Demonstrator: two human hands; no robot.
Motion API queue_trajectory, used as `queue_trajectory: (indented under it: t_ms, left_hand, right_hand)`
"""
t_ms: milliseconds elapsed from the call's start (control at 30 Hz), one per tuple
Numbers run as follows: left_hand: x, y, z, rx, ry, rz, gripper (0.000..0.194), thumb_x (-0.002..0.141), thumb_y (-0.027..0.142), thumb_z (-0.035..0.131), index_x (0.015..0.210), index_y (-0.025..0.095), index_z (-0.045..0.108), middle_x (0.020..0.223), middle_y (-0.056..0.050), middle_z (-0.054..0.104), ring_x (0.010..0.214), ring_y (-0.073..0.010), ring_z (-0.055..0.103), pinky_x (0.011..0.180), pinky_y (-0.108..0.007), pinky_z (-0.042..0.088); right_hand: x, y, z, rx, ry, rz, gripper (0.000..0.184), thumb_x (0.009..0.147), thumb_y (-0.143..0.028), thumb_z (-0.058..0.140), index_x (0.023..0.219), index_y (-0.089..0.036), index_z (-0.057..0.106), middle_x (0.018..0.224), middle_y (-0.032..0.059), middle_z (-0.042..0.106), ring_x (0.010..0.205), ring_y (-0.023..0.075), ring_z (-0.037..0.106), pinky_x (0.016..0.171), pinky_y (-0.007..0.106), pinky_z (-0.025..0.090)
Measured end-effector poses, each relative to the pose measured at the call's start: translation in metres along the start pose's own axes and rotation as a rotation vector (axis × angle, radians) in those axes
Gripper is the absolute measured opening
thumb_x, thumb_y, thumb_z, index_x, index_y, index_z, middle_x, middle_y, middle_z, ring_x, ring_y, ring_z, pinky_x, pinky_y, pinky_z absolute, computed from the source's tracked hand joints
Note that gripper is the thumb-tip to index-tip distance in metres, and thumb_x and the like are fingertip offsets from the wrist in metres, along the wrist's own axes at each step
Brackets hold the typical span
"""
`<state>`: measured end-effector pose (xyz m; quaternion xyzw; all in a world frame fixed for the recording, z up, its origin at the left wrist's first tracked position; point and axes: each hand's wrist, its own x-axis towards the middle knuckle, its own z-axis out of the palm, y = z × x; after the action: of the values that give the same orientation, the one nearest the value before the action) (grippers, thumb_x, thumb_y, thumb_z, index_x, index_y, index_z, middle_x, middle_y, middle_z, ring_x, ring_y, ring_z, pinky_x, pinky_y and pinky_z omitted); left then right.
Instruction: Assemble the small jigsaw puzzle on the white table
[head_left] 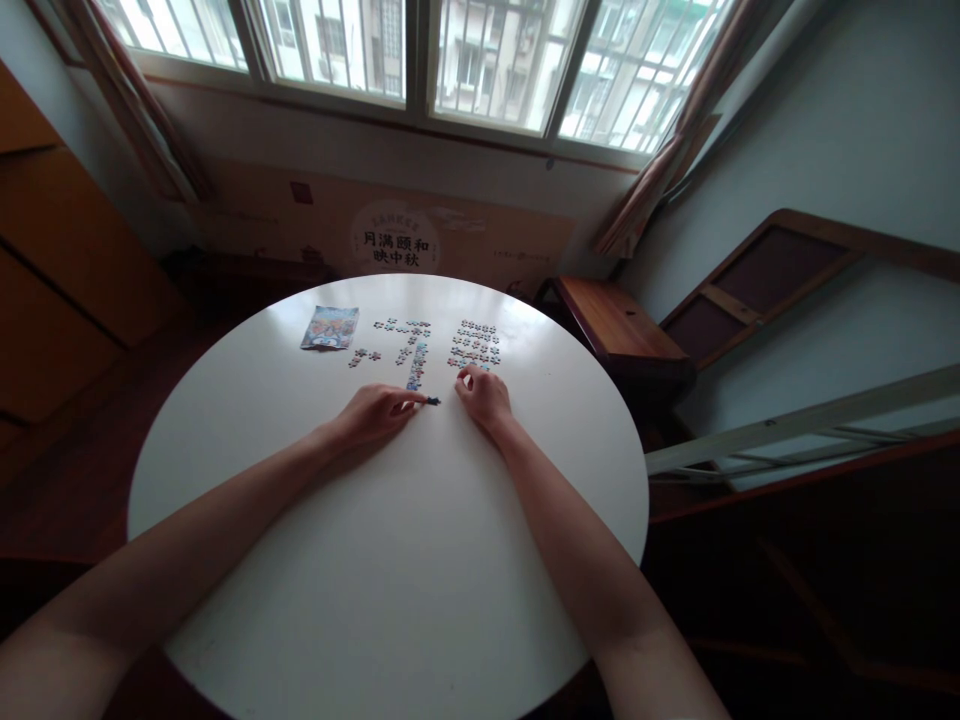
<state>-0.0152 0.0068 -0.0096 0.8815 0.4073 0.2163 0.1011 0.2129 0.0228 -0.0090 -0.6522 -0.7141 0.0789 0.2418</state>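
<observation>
My left hand [381, 408] is closed just below a narrow strip of joined puzzle pieces [417, 368]. A small dark puzzle piece [433, 401] sticks out at its fingertips. To the right, my right hand [484, 394] is curled with thumb and fingertips together, at the lower edge of loose puzzle pieces laid in rows [475, 342]. Whether anything is between those fingers is hidden. More puzzle pieces [405, 327] lie scattered left of the rows, with a small group [364, 357] farther left.
A printed picture sheet or packet [330, 328] lies at the far left of the round white table [390, 560]. Beyond the table's right edge stands a wooden stool or bench [622, 320]. A long box with Chinese lettering [480, 225] leans beneath the windows.
</observation>
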Motion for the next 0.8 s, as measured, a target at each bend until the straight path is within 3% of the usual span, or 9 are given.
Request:
queue_trajectory:
  t_ms: [800]
  left_hand:
    - [0.0002,0.0004,-0.0005,-0.021,0.003,-0.018,0.028,0.087,0.025,0.053,0.106,0.025,0.074,0.069,0.000,0.069,0.056,-0.0101,0.055,0.058,-0.020,0.034]
  right_hand:
    - [0.0001,0.0017,0.0009,-0.005,0.002,-0.034,0.016,0.085,-0.027,0.055,0.095,-0.025,0.067,0.074,0.0017,0.068,0.071,0.0182,0.060,0.071,0.028,0.041]
